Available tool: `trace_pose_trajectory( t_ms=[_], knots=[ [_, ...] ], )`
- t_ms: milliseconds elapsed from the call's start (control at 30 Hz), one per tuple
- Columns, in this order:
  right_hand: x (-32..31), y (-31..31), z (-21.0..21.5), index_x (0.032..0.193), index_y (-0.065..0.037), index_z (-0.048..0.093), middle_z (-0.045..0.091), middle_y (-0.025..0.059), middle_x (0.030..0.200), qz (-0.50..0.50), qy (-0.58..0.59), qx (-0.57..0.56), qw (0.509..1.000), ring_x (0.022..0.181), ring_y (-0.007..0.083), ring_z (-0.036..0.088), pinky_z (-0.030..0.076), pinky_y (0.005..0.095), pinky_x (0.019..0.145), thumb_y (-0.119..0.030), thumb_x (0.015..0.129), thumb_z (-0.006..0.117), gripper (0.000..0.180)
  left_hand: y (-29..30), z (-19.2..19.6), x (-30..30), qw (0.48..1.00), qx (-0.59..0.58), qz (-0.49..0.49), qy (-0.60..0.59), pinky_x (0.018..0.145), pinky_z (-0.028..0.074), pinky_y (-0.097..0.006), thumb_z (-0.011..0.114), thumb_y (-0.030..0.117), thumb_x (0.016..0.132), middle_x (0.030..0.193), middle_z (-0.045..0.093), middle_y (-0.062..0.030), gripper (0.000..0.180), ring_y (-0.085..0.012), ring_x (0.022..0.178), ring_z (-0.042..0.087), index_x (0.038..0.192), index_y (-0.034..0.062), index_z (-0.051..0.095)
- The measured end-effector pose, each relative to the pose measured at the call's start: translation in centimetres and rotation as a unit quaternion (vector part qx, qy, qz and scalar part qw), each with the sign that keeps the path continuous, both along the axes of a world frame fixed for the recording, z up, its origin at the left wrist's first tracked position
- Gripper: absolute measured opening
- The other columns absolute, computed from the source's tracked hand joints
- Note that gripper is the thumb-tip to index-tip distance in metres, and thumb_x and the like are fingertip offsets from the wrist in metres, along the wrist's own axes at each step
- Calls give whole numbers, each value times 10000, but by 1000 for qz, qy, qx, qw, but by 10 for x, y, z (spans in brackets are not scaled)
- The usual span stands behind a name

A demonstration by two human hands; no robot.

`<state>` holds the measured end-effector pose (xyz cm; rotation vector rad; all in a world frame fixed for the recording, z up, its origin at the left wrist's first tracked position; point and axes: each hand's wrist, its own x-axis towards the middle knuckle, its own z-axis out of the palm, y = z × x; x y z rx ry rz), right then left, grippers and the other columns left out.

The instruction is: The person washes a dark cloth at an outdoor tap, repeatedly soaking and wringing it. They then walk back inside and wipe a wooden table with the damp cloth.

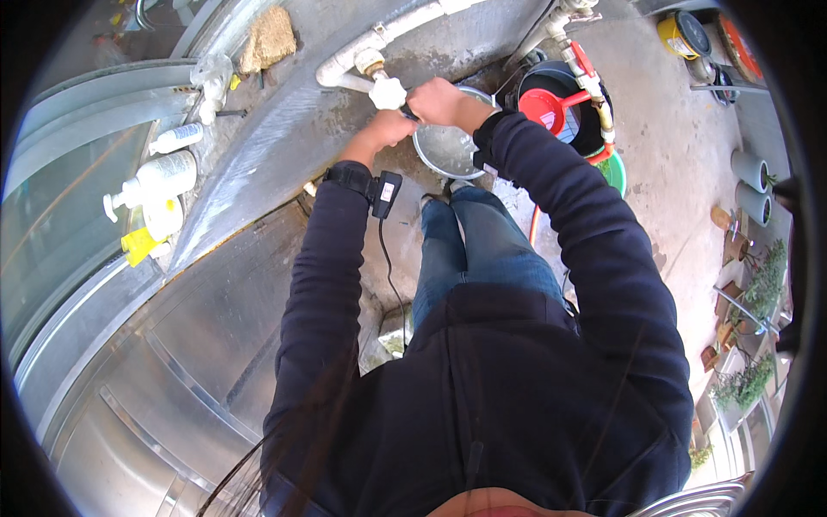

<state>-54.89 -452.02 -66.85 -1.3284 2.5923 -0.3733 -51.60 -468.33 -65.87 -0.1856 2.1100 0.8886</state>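
Observation:
My right hand [438,103] is closed, its fingers curled beside a white tap knob [388,93] on a white wall pipe [392,34]. Just below the knob, my left hand [388,131] is also closed, fingertips close to the right hand. A small dark piece [408,112] shows between the two hands; its kind is hidden by the fingers. Under them a round metal basin [448,153] stands on the floor by my feet, partly covered by my right hand and sleeve. Dark strapped bands sit on both wrists, with a small box on the left one.
Right of the basin, a red dipper [544,109] rests in a black bucket [586,138], near a green basin [615,172] and a pipe with a red valve handle [582,59]. White bottles [168,177] and a sponge-like block [268,40] line the left ledge. Potted plants [762,289] stand far right.

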Motion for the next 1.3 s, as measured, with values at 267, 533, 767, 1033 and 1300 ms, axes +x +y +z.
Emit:
trace_pose_trajectory(
  t_ms=[267, 533, 767, 1033, 1300],
  knots=[
    [-2, 3, -6, 795, -40, 681, 685, 173, 776, -43, -83, -25, 995, 746, 365, 673, 539, 443, 657, -194, 679, 683, 193, -8, -12, -7, 997, 26, -29, -61, 490, 418, -310, 686, 163, 714, 638, 543, -36, 181, -151, 559, 529, 824, 46, 602],
    [10, 31, -18, 1114, 14, 577, 638, 250, 1017, -176, -389, -227, 875, 979, 367, 624, 494, 394, 855, -217, 582, 786, 616, -14, -18, 23, 960, 176, 93, 197, 983, 413, -343, 735, 240, 793, 1272, 526, -94, 649, -208, 1178, 499, 1335, 38, 443],
    [36, 23, -24, 1280, 132, 380, 465, 320, 1225, -275, -279, -200, 898, 1200, 419, 456, 365, 406, 1036, -293, 632, 733, 851, -1, -6, 54, 749, 506, 426, -35, 1019, 396, -567, 590, 210, 944, 1270, 495, -86, 437, -254, 1272, 425, 1346, 120, 445],
    [58, 21, -11, 1291, 65, 429, 547, 130, 1183, -281, -568, -418, 651, 1143, 214, 487, 371, 280, 963, -206, 797, 585, 585, 4, -52, 61, 662, 555, 501, -57, 978, 462, -417, 587, 215, 959, 1229, 597, -84, 362, -225, 1137, 576, 1271, 45, 516],
    [47, 34, -85, 1150, -37, 595, 594, 95, 1171, -566, -564, -330, 503, 960, 235, 560, 424, 349, 856, -321, 914, 478, 387, -2, -46, 65, 631, 574, 522, -4, 922, 492, -377, 536, 106, 966, 1139, 624, -83, 268, -199, 1029, 617, 1220, 20, 532]
  ],
)
